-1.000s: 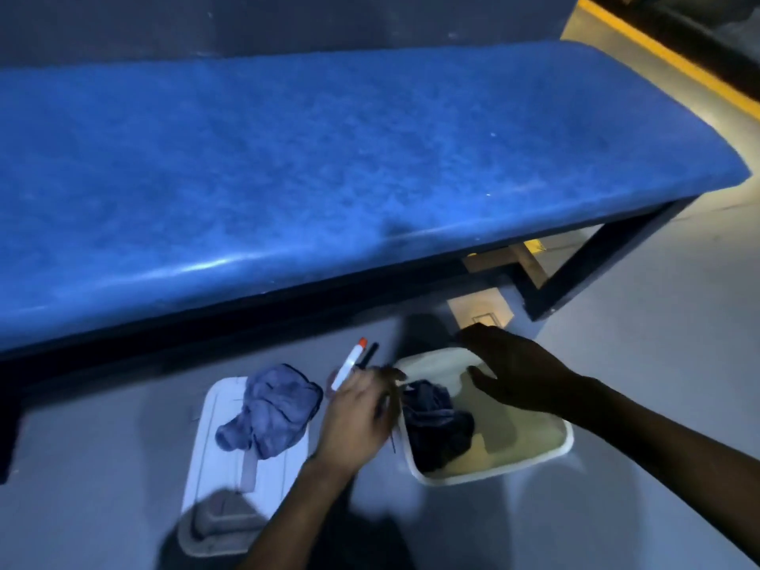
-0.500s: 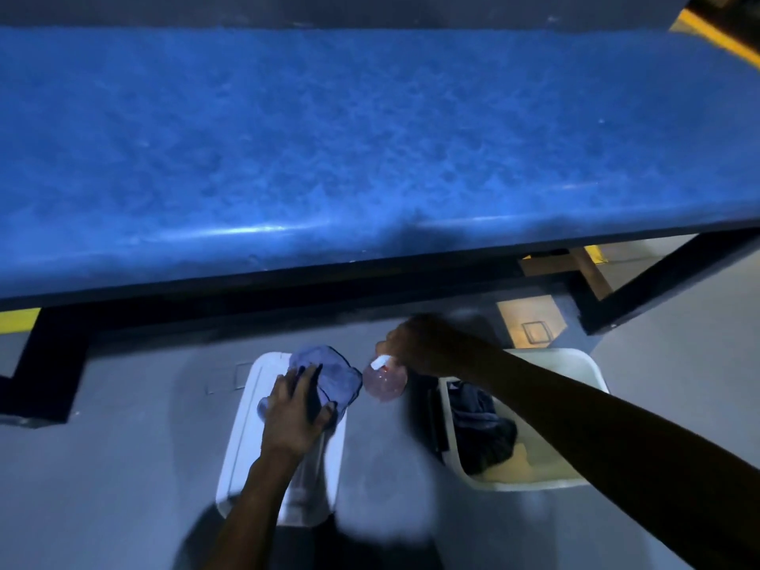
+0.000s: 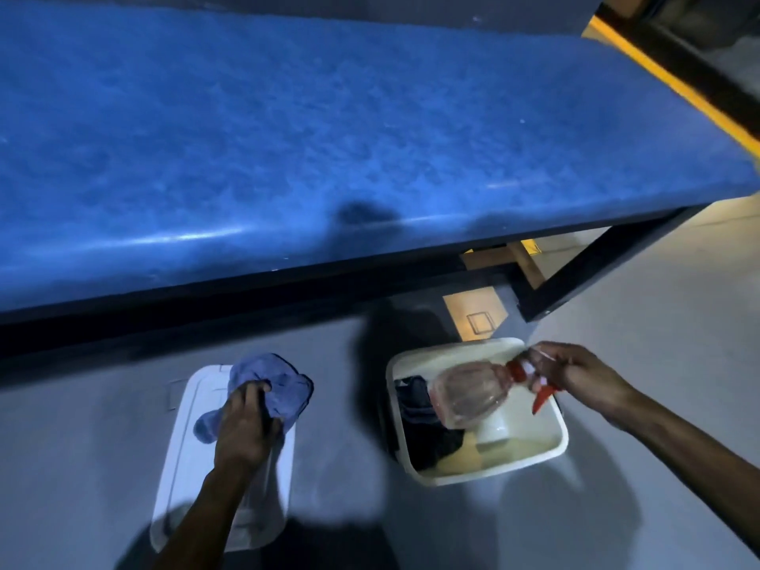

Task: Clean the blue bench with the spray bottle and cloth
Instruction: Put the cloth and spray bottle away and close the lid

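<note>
now gripping the clear plastic spray bottle (image 3: 469,394) in right hand (image 3: 575,374), lifted sideways over the white tub (image 3: 551,450); left hand (image 3: 242,429) closing on crumpled blue cloth (image 3: 279,384) atop flat white lid (image 3: 185,438); blue padded worktop (image 3: 288,129) waiting unsprayed.

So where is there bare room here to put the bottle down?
The whole blue bench top is bare. Bare floor also lies between the white lid and the white bin, and right of the bin. The bin is crowded with dark cloth; the left hand and blue cloth cover the lid's far end.
</note>
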